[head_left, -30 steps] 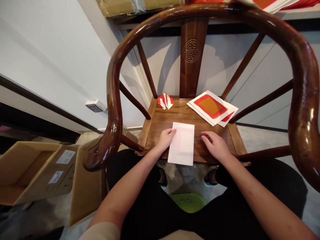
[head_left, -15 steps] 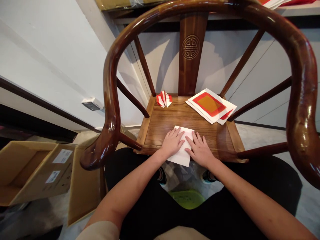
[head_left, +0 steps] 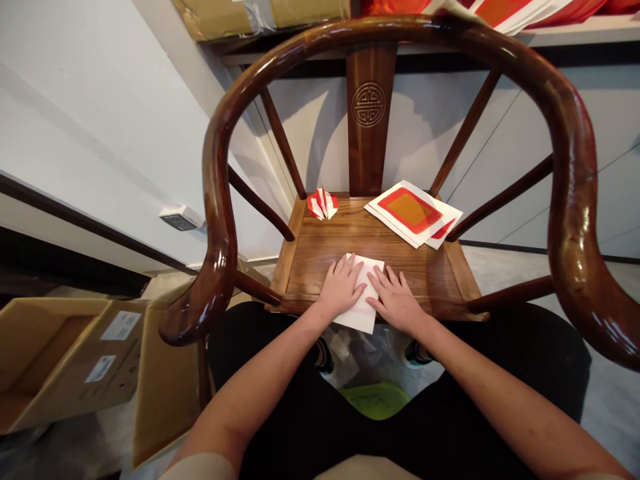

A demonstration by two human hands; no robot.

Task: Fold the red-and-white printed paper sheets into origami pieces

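Note:
A white folded paper (head_left: pixel 361 313) lies at the front of the wooden chair seat (head_left: pixel 325 250), its near end sticking out over the seat's edge. My left hand (head_left: pixel 341 287) lies flat on its left part, fingers spread. Flat on the right part, also with fingers apart, rests my right hand (head_left: pixel 395 297). At the back left of the seat stands a small red and white folded paper piece (head_left: pixel 323 203). White sheets with a red and gold print (head_left: pixel 411 210) lie stacked at the back right.
The chair's curved armrest (head_left: pixel 220 220) rings the seat. Open cardboard boxes (head_left: pixel 117 360) stand at the lower left, near a wall socket (head_left: pixel 181 218). Under the seat is a green basin (head_left: pixel 377 400). A shelf behind holds a taped box (head_left: pixel 300 17) and red papers.
The view has shifted slightly, showing more of the shelf behind. My left hand's fingers reach a little nearer the paper's far edge; both hands stay on the paper.

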